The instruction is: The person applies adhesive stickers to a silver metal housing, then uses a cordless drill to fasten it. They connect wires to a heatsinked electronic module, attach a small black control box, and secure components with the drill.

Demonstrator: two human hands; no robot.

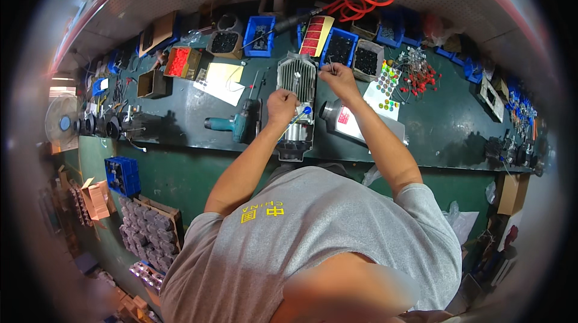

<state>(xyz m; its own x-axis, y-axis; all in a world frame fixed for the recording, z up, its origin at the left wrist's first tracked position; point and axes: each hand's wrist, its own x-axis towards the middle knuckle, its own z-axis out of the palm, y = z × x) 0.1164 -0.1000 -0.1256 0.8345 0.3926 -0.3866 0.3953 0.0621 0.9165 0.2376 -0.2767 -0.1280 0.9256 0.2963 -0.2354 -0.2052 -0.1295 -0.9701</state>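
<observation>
A finned grey metal housing (305, 76) lies on the bench in front of me. My left hand (282, 107) is over its left edge, the fingers curled together; whatever they hold is hidden. Beside those fingers, a round blue piece (307, 110) and a yellowish wire show on the housing's lower part. My right hand (339, 79) is raised just right of the housing, thumb and fingers pinched near a blue bin of small black parts (339, 49). Something tiny and thin seems to stick out of the pinch, too small to name. A teal cordless drill (232, 123) lies left of my left forearm.
Right of the housing lies a silvery metal casing (364, 123). Sticker sheets (385, 89), red-capped wires (418, 73) and an open box of black parts (366, 60) are beyond it. A box of red parts (179, 62) and papers (221, 82) stand left. A red coiled hose (361, 1) hangs above.
</observation>
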